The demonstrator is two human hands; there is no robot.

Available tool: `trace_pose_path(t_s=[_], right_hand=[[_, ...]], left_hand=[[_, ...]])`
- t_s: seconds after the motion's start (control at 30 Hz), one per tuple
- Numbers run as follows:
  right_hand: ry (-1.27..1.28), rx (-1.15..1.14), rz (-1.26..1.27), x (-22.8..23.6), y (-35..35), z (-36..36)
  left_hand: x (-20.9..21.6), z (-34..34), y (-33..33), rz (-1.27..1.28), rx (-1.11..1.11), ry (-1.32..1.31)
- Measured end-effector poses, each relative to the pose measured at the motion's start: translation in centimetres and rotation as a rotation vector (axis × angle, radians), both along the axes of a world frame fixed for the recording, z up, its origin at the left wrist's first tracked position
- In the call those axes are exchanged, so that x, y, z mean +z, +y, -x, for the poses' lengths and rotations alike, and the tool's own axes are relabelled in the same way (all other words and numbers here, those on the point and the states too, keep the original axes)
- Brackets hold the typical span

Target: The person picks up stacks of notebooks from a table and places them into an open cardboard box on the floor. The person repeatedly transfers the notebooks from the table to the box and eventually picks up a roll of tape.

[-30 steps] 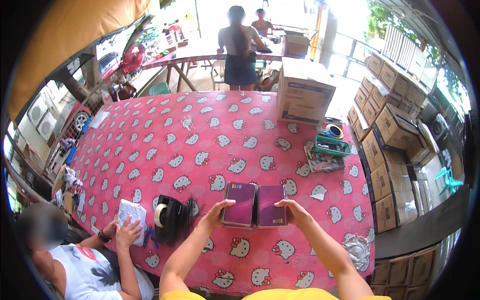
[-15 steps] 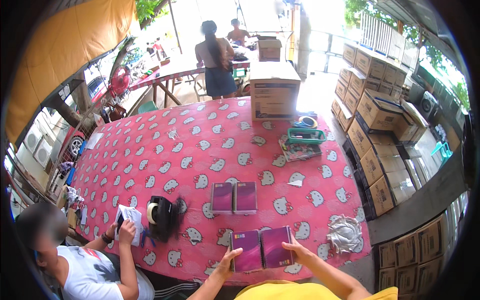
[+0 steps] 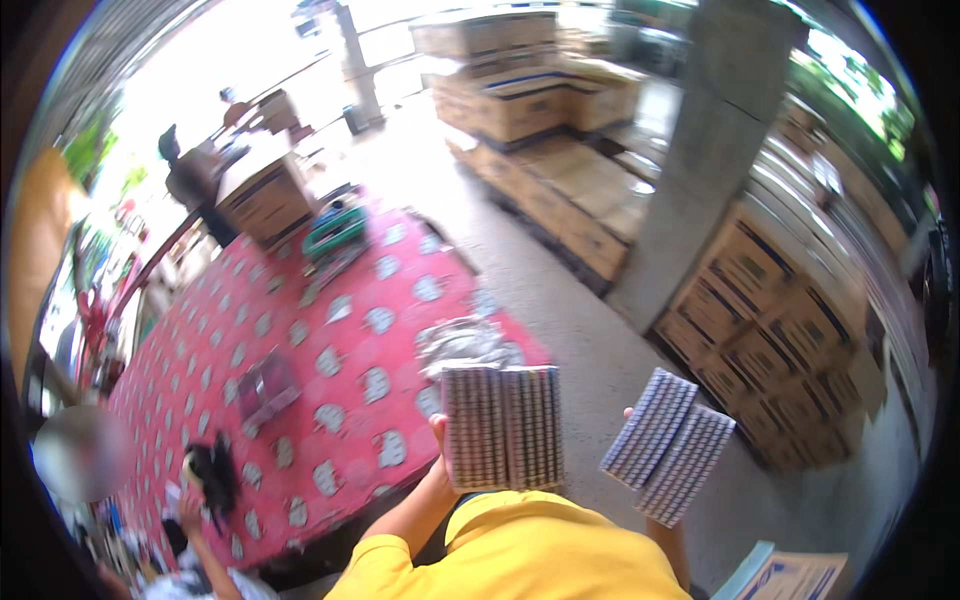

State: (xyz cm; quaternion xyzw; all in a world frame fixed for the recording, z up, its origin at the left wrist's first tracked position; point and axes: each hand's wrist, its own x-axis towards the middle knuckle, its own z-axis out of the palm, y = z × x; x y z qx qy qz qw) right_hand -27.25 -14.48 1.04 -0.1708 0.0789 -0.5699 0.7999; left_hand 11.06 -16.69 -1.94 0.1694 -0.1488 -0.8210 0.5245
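Note:
My left hand [image 3: 438, 436] is closed on the left side of a stack of spiral notebooks [image 3: 503, 428], its two columns of coil-bound edges facing up, just in front of the table's near right corner. To its right is a second notebook stack [image 3: 648, 430], tilted and also in two columns, out over the floor. My right hand [image 3: 629, 412] grips that one from behind; only a fingertip and the forearm below show. Another pair of purple notebooks [image 3: 268, 388] lies on the pink patterned table [image 3: 345, 375]. A crumpled grey-white cloth [image 3: 462, 342] rests beside the left stack.
Stacked cartons [image 3: 745, 320] stand at the right, behind a concrete pillar [image 3: 690, 160]. More cartons [image 3: 560, 190] are farther back. An open carton flap [image 3: 790, 578] is at lower right. On the table are a black tape dispenser [image 3: 212, 475], a green basket [image 3: 335, 230] and a large carton [image 3: 265, 200]. A co-worker [image 3: 190, 570] sits at lower left.
My view has swung right, away from the table. My hands held one purple pair over the table, covers up; now they are apart, each with a notebook stack, coil edges showing.

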Motion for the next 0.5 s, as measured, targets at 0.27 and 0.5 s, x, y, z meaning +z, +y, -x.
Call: trace_pose_path(t_s=[0.27, 0.5], right_hand=[[-0.135, -0.478, 0.077, 2.0, 2.0, 15.7], [0.058, -0.684, 0.049, 4.1, -8.6, 29.7]], left_hand=[[5.2, 24.2, -12.5, 0.086, -0.393, 0.053], [6.3, 43.2, -22.7, 0.217, -0.54, 0.127]])
